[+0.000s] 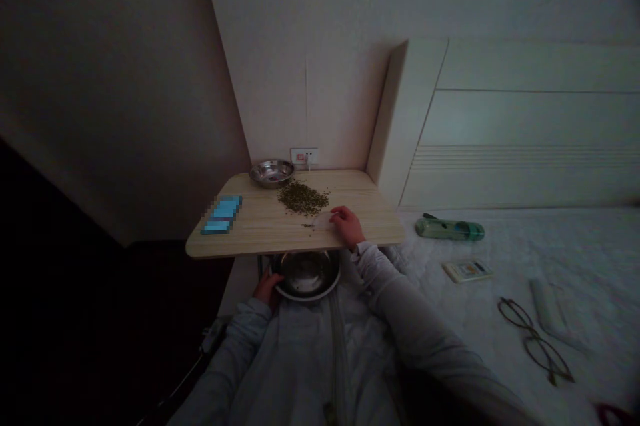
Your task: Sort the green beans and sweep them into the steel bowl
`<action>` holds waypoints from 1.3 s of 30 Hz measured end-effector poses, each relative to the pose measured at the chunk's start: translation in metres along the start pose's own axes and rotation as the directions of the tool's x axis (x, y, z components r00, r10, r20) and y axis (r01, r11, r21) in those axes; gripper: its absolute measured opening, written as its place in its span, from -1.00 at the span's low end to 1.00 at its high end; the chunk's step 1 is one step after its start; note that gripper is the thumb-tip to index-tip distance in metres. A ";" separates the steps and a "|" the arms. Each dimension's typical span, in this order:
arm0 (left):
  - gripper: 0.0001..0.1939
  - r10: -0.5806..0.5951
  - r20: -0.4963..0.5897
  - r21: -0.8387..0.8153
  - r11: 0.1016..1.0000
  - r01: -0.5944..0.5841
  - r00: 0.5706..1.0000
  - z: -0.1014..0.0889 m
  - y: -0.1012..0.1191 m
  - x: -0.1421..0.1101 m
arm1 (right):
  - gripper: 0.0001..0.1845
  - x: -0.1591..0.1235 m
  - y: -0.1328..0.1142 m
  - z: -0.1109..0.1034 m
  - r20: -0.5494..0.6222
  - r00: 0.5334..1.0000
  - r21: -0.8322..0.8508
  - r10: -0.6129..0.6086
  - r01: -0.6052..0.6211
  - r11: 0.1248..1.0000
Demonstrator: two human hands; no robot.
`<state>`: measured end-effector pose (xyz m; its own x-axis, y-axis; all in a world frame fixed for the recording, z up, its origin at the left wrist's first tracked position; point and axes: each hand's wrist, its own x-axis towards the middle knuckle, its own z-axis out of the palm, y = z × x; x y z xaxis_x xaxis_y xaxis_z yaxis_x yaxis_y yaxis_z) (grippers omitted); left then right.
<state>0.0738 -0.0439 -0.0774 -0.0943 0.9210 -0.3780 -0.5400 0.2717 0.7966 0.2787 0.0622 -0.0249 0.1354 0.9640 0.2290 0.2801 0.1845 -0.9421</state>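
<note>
My left hand (269, 289) grips the left rim of a shiny metal bowl (307, 273), which sits at my lap just below the front edge of the wooden table (360, 196). Over the tabletop, my right hand (347, 225) has its fingers bent around the end of a pale, thin, see-through piece (323, 221); its exact kind is unclear. A few small green grains (307, 225) lie beside that piece. Behind it spreads a pile of green grains (303, 198), which look like mung beans. A second metal bowl (273, 174) stands at the back left of the table.
A phone with a blurred lit screen (223, 215) lies at the table's left. On the bed to the right are a green bottle (450, 229), a white phone-like device (467, 271), eyeglasses (535, 339) and a pale case (547, 309). A wall socket (304, 157) is behind the table.
</note>
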 end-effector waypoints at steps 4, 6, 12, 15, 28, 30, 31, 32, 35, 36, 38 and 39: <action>-0.55 0.008 0.027 -0.008 1.000 -0.008 1.000 -0.004 -0.003 0.005 | -0.79 -0.001 -0.003 -0.001 0.012 1.000 -0.011 0.012 -0.012 1.000; -0.56 0.018 0.027 -0.017 1.000 -0.017 0.999 -0.005 -0.004 0.005 | -0.79 -0.002 -0.004 -0.002 0.019 1.000 -0.013 0.012 -0.012 1.000; -0.52 0.013 -0.002 -0.002 1.000 -0.013 1.000 -0.006 -0.005 0.006 | -0.81 -0.001 -0.003 -0.002 0.036 0.999 0.010 0.006 -0.007 1.000; -0.51 0.018 -0.001 -0.019 1.000 -0.018 1.000 -0.006 -0.008 0.009 | -0.81 0.000 -0.002 -0.001 0.032 0.999 -0.012 0.012 -0.011 1.000; -0.56 0.014 0.030 -0.015 1.000 -0.014 0.999 -0.004 -0.003 0.003 | -0.79 -0.002 -0.004 -0.002 0.088 0.996 0.092 0.027 -0.035 0.995; -0.54 0.024 0.013 -0.022 0.999 -0.023 1.000 -0.003 -0.004 0.003 | -0.79 -0.003 -0.005 -0.003 0.099 0.994 0.087 0.037 -0.046 0.995; -0.54 0.025 0.007 -0.022 0.999 -0.025 1.000 -0.003 -0.004 0.003 | -0.78 -0.003 -0.005 -0.003 0.099 0.994 0.081 0.043 -0.051 0.995; -0.52 0.023 0.000 -0.020 1.000 -0.023 1.000 -0.003 -0.004 0.003 | -0.78 -0.003 -0.005 -0.003 0.100 0.994 0.074 0.045 -0.053 0.996; -0.47 0.011 0.002 -0.006 1.000 -0.011 1.000 -0.002 -0.003 0.004 | -0.79 -0.003 -0.005 -0.002 0.108 0.993 0.063 0.039 -0.046 0.997; -0.45 0.007 0.011 -0.003 1.000 -0.007 1.000 -0.003 -0.002 0.004 | -0.79 -0.003 -0.005 -0.002 0.112 0.993 0.062 0.038 -0.045 0.997; -0.42 0.007 0.026 -0.004 1.000 -0.007 1.000 -0.003 -0.001 0.005 | -0.79 -0.004 -0.006 -0.002 0.118 0.992 0.065 0.039 -0.047 0.997; -0.42 0.007 0.030 -0.006 1.000 -0.007 1.000 -0.004 -0.001 0.005 | -0.80 -0.004 -0.007 -0.003 0.118 0.992 0.069 0.042 -0.050 0.996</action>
<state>0.0710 -0.0404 -0.0823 -0.0735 0.9308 -0.3582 -0.5445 0.2634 0.7963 0.2785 0.0563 -0.0185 0.0335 0.9867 0.1588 0.2071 0.1486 -0.9670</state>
